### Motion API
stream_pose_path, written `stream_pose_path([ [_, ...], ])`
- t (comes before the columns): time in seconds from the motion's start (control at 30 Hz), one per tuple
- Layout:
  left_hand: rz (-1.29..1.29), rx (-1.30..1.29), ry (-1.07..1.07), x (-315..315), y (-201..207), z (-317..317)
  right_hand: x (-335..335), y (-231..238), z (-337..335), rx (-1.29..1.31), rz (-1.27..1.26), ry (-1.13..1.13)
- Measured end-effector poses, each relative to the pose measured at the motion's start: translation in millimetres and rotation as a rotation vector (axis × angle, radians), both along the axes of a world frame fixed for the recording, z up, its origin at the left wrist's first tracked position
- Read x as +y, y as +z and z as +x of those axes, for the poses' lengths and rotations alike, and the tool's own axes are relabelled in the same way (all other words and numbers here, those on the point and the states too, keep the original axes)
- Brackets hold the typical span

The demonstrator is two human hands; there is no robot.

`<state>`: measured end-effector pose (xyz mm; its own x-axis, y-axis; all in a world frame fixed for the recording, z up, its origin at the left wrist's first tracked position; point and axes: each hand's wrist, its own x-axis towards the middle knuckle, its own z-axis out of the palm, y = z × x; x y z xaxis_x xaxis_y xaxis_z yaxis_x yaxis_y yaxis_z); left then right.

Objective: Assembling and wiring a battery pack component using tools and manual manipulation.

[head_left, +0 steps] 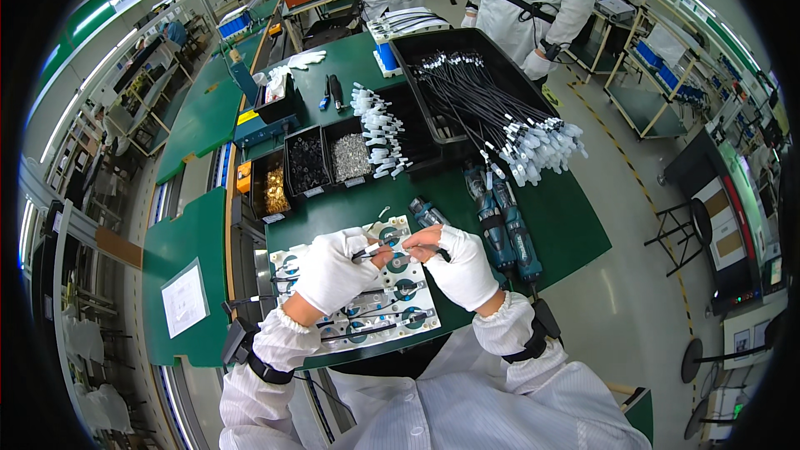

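My left hand point(335, 273), in a white fingerless glove, pinches a short black cable point(365, 252) between thumb and fingers. Close by on the right, my right hand point(463, 268) has its fingertips pressed together on the same small piece; the fingers hide what exactly lies in that pinch. Both hands hover over a white plate point(423, 317) fitted with teal round parts point(406, 288). Several black cables point(360, 333) lie across the plate's lower rows. Just behind my right hand lies a teal and black power screwdriver point(427, 213).
Two more power screwdrivers point(518, 237) lie to the right. Behind the plate stand bins of brass parts point(276, 192), black parts point(307, 160) and silver parts point(349, 156). A black tray point(421, 108) holds black cables with clear connectors point(533, 146). Two people point(533, 0) stand beyond the table.
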<state>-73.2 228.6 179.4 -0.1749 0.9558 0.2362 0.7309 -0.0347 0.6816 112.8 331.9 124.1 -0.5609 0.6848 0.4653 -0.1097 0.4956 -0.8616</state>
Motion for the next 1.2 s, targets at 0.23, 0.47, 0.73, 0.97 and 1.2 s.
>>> stream_pose_path([
  [0.23,-0.067,-0.022,0.100,2.0,0.6,-8.1,-1.9,1.1,-4.1,0.042,-0.038,-0.110],
  [0.47,-0.339,0.244,0.252,12.1,22.3,-33.5,3.0,-6.6,-2.0,-0.007,-0.170,-0.152],
  [0.73,-0.302,0.404,0.173,9.6,16.7,-26.8,3.8,-11.3,-4.1,-0.068,-0.140,-0.145],
  [0.97,-0.449,0.542,0.264,12.0,18.0,-14.6,14.8,-12.3,-8.7,-0.024,-0.200,-0.117],
  [1.2,-0.417,0.196,0.134,8.7,37.2,-7.1,19.1,-20.5,-3.9,-0.020,-0.244,-0.120],
])
